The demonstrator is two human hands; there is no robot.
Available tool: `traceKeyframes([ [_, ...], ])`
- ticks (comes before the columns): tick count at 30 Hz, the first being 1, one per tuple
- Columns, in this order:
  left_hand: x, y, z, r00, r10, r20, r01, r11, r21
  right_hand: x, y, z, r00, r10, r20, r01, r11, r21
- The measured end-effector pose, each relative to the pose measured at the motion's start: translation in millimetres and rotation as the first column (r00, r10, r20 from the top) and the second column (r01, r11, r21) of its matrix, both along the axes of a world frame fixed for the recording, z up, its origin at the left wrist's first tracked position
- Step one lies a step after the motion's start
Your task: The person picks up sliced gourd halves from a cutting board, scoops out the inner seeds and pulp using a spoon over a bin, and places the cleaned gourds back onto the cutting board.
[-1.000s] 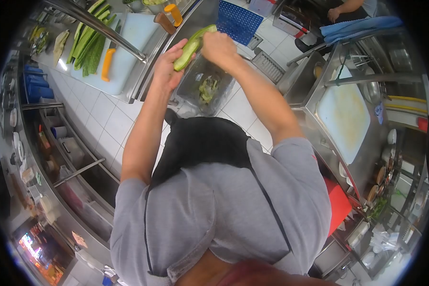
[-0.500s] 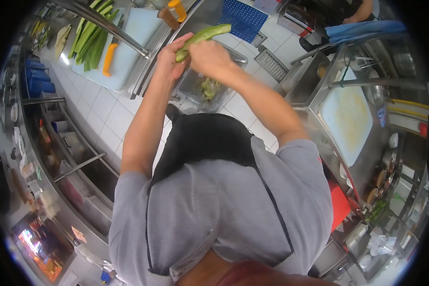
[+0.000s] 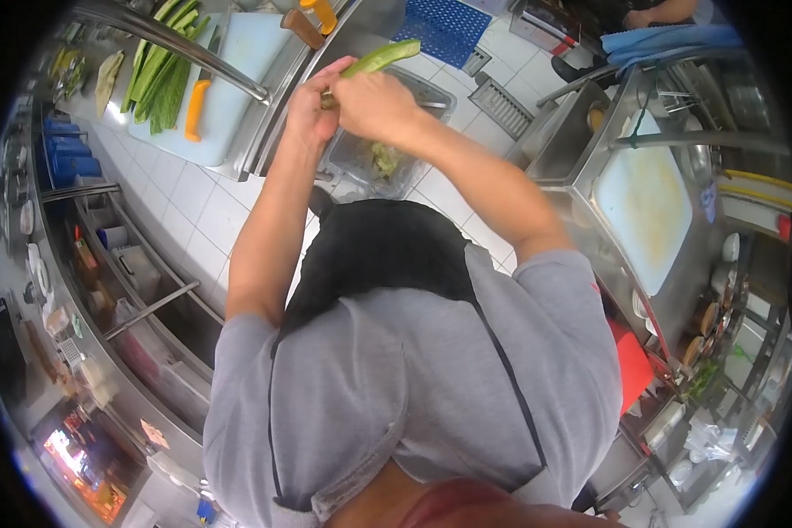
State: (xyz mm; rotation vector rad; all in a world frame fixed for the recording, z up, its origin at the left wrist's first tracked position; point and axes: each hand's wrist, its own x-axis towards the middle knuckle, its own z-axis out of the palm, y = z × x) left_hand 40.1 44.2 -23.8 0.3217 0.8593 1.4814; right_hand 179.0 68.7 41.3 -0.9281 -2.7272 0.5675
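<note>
A long green vegetable piece (image 3: 385,57), pale inside, lies between my two hands above a bin. My left hand (image 3: 313,104) grips its near end. Across it, my right hand (image 3: 374,104) is closed; whatever its fingers hold is hidden by the hand. Below them, the clear plastic-lined bin (image 3: 440,104) contains pale green scraps (image 3: 383,160). Several long green vegetable pieces (image 3: 161,79) lie on the counter at the upper left, partly on a white cutting board (image 3: 246,53). An orange-handled knife (image 3: 197,110) rests on that board.
Two bottles (image 3: 303,30) with brown and orange tops stand beside the board. A metal rail (image 3: 176,48) crosses above it. At right are another cutting board (image 3: 644,211) and blue cloths (image 3: 669,42). Another person's arm (image 3: 664,13) shows at the top right. A blue mat (image 3: 440,31) lies on the floor.
My right hand has moved from the vegetable's far end back toward my left hand. The vegetable's far end now sticks out past my right hand, farther to the right.
</note>
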Motion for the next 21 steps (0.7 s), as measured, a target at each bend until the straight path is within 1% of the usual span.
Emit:
traceKeyframes([
  [2, -0.6, 1.7, -1.3, 0.999, 0.023, 0.039, -0.022, 1.000, -0.011, 3.3, 7.6, -3.2, 0.998, -0.062, -0.021, 0.061, 0.998, -0.012],
  [3, 0.7, 0.8, 1.8, 1.000, 0.010, 0.021, -0.010, 1.000, -0.008, 4.2, 8.4, -3.0, 0.996, -0.086, -0.027, 0.086, 0.996, -0.019],
  [5, 0.9, -4.2, 8.8, 1.000, -0.007, -0.017, 0.006, 1.000, -0.004, 3.0, -4.1, -1.9, 0.999, -0.041, -0.006, 0.041, 0.999, -0.029],
  [7, -2.5, -5.1, 9.1, 1.000, -0.027, 0.002, 0.027, 0.999, 0.018, 4.0, -9.6, 1.3, 1.000, 0.011, 0.000, -0.011, 0.998, -0.068],
  [8, -7.0, -5.4, 3.6, 0.999, -0.043, 0.018, 0.042, 0.998, 0.041, 5.8, -4.1, -0.3, 0.999, -0.013, 0.051, 0.017, 0.996, -0.085],
  [11, -14.6, -6.3, -2.8, 0.996, -0.060, 0.059, 0.054, 0.994, 0.096, 16.9, 24.2, -1.6, 0.980, -0.162, 0.119, 0.165, 0.986, -0.019],
  [12, -12.9, -8.4, 1.4, 0.995, -0.069, 0.068, 0.061, 0.992, 0.112, 19.6, 35.4, -7.3, 0.970, -0.228, 0.083, 0.226, 0.974, 0.029],
  [13, -10.8, -11.4, 5.4, 0.994, -0.079, 0.076, 0.069, 0.990, 0.125, 18.2, 41.4, -10.9, 0.968, -0.239, 0.083, 0.236, 0.971, 0.033],
  [15, -1.4, -13.5, 15.0, 0.995, -0.058, 0.076, 0.051, 0.995, 0.090, 16.1, 46.6, -8.6, 0.961, -0.264, 0.078, 0.262, 0.964, 0.045],
  [16, 0.9, -11.9, 18.3, 0.996, -0.046, 0.076, 0.040, 0.996, 0.077, 15.6, 41.3, -5.8, 0.966, -0.246, 0.077, 0.243, 0.969, 0.039],
  [19, -3.8, -7.5, 8.6, 0.997, -0.065, -0.029, 0.068, 0.993, 0.100, 7.2, 13.7, 1.4, 0.983, -0.148, 0.104, 0.147, 0.989, 0.017],
  [20, -5.0, -9.8, 4.7, 0.998, -0.057, -0.038, 0.060, 0.995, 0.080, 3.4, 10.6, -7.3, 0.987, -0.120, 0.111, 0.118, 0.993, 0.023],
  [21, -3.3, -11.4, 9.5, 0.997, -0.052, -0.051, 0.056, 0.996, 0.062, 2.9, 11.7, -3.3, 0.985, -0.122, 0.120, 0.120, 0.992, 0.026],
])
